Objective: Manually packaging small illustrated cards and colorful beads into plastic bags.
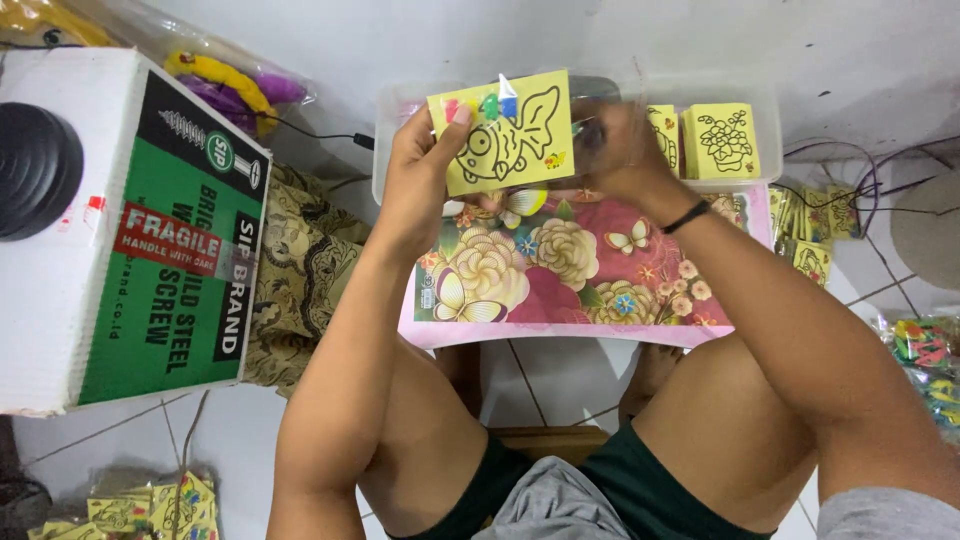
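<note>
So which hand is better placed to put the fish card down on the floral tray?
Probably the left hand: it grips the yellow fish card firmly by its edge, directly above the floral tray. The right hand only touches the card's far side, its grip blurred.

To my left sits a white and green cardboard box (130, 230) with a round black object (35, 170) on top. Patterned gold cloth (300, 270) lies just beside it. Ahead, a clear plastic bin (385, 135) holds more yellow cards (722, 140) (line drawings on them), behind a flowered pink board (570, 280). Loose packets (150, 510) lie on the tile floor (130, 445).
</note>
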